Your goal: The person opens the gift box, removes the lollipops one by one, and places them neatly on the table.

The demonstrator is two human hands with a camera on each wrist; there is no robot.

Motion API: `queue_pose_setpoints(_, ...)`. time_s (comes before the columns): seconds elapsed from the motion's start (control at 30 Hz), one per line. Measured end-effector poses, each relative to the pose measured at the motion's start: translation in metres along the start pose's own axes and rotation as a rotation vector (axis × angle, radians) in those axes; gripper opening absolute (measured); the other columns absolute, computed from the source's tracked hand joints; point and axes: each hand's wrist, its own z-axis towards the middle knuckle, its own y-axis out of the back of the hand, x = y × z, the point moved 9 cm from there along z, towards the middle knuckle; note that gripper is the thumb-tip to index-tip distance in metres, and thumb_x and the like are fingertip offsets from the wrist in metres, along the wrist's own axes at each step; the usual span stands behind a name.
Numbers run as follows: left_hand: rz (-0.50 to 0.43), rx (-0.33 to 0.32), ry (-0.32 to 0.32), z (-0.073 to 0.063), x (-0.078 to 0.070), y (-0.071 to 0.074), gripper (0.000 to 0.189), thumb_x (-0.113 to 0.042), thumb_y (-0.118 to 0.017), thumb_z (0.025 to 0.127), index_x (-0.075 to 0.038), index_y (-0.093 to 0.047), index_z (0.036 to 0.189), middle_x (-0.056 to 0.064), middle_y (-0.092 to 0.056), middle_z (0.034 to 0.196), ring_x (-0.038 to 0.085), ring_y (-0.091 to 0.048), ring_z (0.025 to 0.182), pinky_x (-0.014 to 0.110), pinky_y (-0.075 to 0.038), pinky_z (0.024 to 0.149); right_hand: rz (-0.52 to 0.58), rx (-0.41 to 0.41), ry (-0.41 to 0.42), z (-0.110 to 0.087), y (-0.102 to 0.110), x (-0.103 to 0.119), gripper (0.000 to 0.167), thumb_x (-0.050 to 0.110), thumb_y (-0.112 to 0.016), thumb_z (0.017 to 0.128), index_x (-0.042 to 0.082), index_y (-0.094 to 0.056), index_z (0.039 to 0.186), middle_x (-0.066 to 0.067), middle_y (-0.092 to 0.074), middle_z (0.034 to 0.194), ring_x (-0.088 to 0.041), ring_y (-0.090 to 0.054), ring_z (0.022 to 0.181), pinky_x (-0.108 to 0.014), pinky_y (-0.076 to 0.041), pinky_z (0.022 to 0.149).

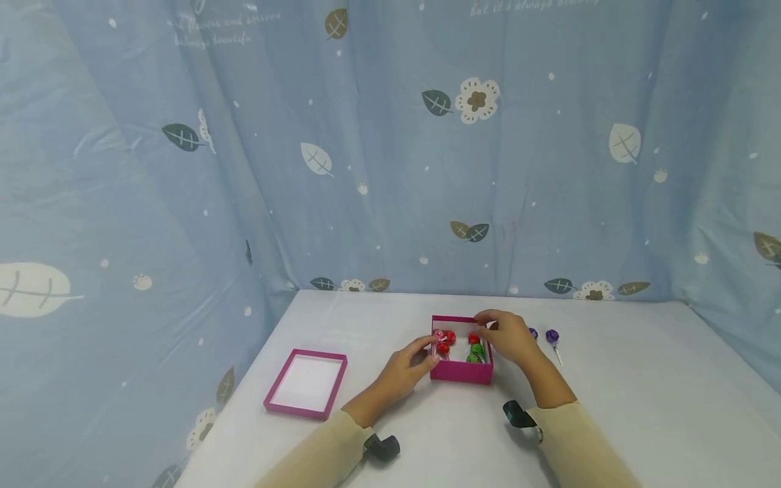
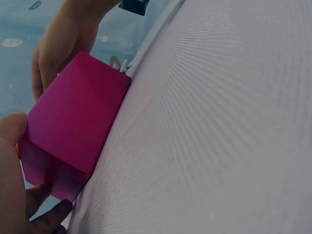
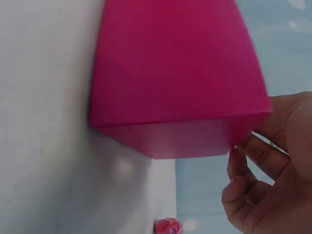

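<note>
A magenta box (image 1: 462, 371) with a pale inside stands lidless on the white table. In its left part lie several red and pink lollipops (image 1: 443, 348); green lollipops (image 1: 476, 354) are in the right part, with a red lollipop (image 1: 474, 337) just behind them. My left hand (image 1: 399, 373) grips the box's left side, thumb and fingers spread around the wall near the corner. Over the back right rim, my right hand (image 1: 511, 335) bends its fingers into the box, tips right at the red lollipop. I cannot tell whether they pinch it.
The magenta-edged lid (image 1: 305, 411) lies left of the box, its white inside facing up. Two purple lollipops lie to the right; one (image 1: 552, 336) shows its white stick, the other (image 1: 533, 333) is partly behind my right hand. A blue patterned curtain (image 1: 390, 169) hangs behind the table.
</note>
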Motion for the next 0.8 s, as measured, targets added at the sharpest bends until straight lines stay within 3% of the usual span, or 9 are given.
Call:
queue_pose_setpoints(0.13,-0.003,0.002,0.014,0.000,0.003,-0.002,0.049,-0.045,-0.057,0.097,-0.030,-0.049,0.143,-0.001,-0.044,0.148,0.022,-0.048,0.129,0.037,-0.041,0.103,-0.107,0.011,-0.009,0.003,-0.012,0.001,0.031,0.021,-0.066,0.094,0.010,-0.066,0.122,-0.010,-0.065,0.115,-0.030,-0.059,0.100,-0.045,-0.055,0.080)
queue_pose_setpoints(0.27,0.003,-0.002,0.007,0.001,0.004,-0.001,0.049,-0.045,-0.056,0.097,-0.029,-0.049,0.143,0.001,-0.044,0.147,0.022,-0.048,0.129,0.039,-0.041,0.104,-0.263,0.028,0.038,0.005,-0.021,0.007,0.033,0.021,-0.066,0.093,0.006,-0.066,0.122,-0.014,-0.065,0.118,-0.037,-0.059,0.111,-0.054,-0.049,0.091)
queue_pose_setpoints(0.37,0.011,-0.001,-0.007,0.001,0.003,0.000,0.049,-0.047,-0.055,0.097,-0.029,-0.049,0.143,0.001,-0.045,0.147,0.021,-0.048,0.129,0.038,-0.040,0.104,-0.388,0.051,0.068,0.010,-0.029,0.012,0.034,0.022,-0.067,0.092,0.004,-0.066,0.122,-0.013,-0.067,0.116,-0.036,-0.059,0.112,-0.054,-0.047,0.093)
queue_pose_setpoints(0.63,0.014,-0.012,-0.022,0.002,0.001,0.002,0.048,-0.044,-0.055,0.098,-0.027,-0.050,0.142,0.003,-0.045,0.147,0.024,-0.050,0.127,0.037,-0.043,0.102,-0.635,0.086,0.055,0.017,-0.040,0.024,0.020,0.019,-0.069,0.089,0.005,-0.072,0.103,-0.010,-0.069,0.093,-0.025,-0.062,0.077,-0.048,-0.055,0.072)
queue_pose_setpoints(0.8,0.010,-0.014,-0.025,0.003,-0.001,0.002,0.046,-0.042,-0.056,0.098,-0.026,-0.051,0.141,0.004,-0.047,0.146,0.025,-0.051,0.126,0.037,-0.043,0.101,-0.684,0.088,0.041,0.018,-0.047,0.022,0.027,0.021,-0.073,0.086,0.003,-0.071,0.105,-0.013,-0.070,0.092,-0.032,-0.066,0.081,-0.055,-0.053,0.077)
